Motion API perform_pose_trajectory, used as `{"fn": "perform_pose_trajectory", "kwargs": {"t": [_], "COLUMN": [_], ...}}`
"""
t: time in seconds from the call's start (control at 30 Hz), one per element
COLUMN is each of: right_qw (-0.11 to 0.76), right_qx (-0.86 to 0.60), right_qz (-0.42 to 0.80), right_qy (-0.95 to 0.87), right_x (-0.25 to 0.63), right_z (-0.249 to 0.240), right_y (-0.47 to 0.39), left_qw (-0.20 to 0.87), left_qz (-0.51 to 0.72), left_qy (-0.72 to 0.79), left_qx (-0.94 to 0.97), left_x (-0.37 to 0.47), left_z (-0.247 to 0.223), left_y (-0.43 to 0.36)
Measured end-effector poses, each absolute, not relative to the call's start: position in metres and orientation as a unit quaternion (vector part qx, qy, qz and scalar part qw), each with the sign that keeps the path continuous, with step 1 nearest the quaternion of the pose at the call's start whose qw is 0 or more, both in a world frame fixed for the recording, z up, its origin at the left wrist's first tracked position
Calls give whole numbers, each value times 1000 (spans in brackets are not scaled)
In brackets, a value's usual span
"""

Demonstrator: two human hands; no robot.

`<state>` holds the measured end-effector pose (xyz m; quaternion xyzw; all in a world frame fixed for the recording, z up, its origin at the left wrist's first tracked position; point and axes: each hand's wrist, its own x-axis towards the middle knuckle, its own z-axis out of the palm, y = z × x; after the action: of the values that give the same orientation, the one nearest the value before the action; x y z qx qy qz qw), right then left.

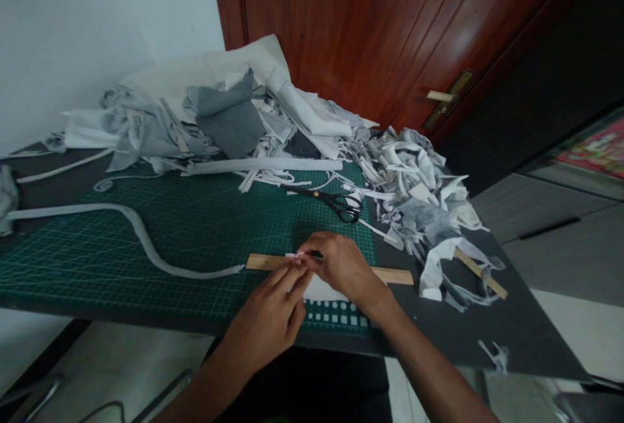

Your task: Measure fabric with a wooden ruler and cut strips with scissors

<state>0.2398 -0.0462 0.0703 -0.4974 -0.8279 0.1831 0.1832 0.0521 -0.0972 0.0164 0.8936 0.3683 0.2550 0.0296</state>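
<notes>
Both hands meet over a wooden ruler (397, 275) that lies on the green cutting mat (205, 234). My left hand (273, 312) is closed, its fingertips on a small white strip (291, 255) at the ruler's upper edge. Touching it from the right, my right hand (336, 266) pinches the same strip, with thumb and forefinger together. Beneath the hands, a white piece of fabric (322, 290) shows below the ruler, partly covered. Black scissors (326, 197) lie beyond my right hand.
Grey and white fabric scraps (409, 176) are heaped along the back and right. A long grey strip (151, 251) curves across the mat's left. Another wooden ruler (480, 272) lies among scraps at the right. The table's front edge (439, 351) is near my forearms.
</notes>
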Motion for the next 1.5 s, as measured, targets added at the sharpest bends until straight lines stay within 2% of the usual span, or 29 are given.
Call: {"fn": "perform_pose_trajectory", "kwargs": {"t": [1.0,1.13,1.23,1.4,1.5], "right_qw": [140,172,213,195,205], "right_qx": [-553,-573,-602,-650,-619], "right_qz": [142,135,120,51,-10], "right_qy": [-809,-789,-760,-733,-758], "right_x": [333,343,349,345,333], "right_z": [68,60,54,62,69], "right_y": [-71,-65,-52,-34,-21], "left_qw": [48,48,42,27,29], "left_qz": [241,242,238,220,231], "left_qy": [379,383,382,375,370], "left_qx": [892,890,892,900,899], "left_x": [50,50,51,50,50], "left_z": [16,15,16,17,15], "left_y": [-95,-94,-94,-95,-96]}}
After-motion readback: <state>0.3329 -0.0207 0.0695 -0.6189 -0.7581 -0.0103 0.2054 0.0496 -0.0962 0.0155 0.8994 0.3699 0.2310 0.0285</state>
